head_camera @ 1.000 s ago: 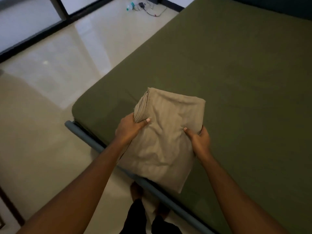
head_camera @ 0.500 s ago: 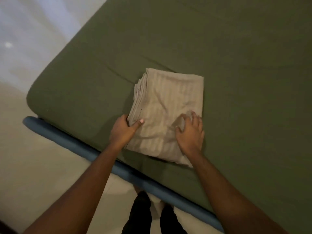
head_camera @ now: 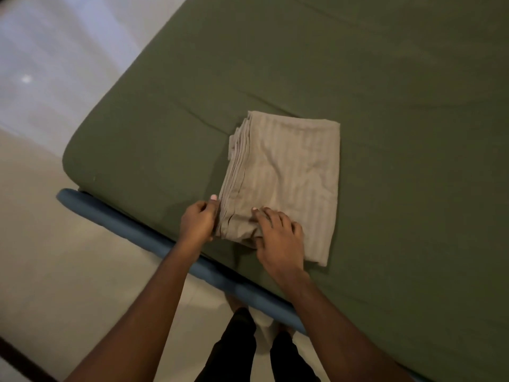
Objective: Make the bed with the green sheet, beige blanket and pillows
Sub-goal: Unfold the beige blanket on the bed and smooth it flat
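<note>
Head view: folded beige blanket (head_camera: 286, 183) lies on the green sheet (head_camera: 385, 106) near the bed's blue frame rail (head_camera: 132, 224). Left hand (head_camera: 199, 222) pinches its layered edge; right hand (head_camera: 278, 238) rests spread on top.

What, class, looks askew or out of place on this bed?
Nothing much. The beige blanket lies folded on the green sheet near the foot rail. One crease in the sheet runs beside the blanket's far left corner.
</note>
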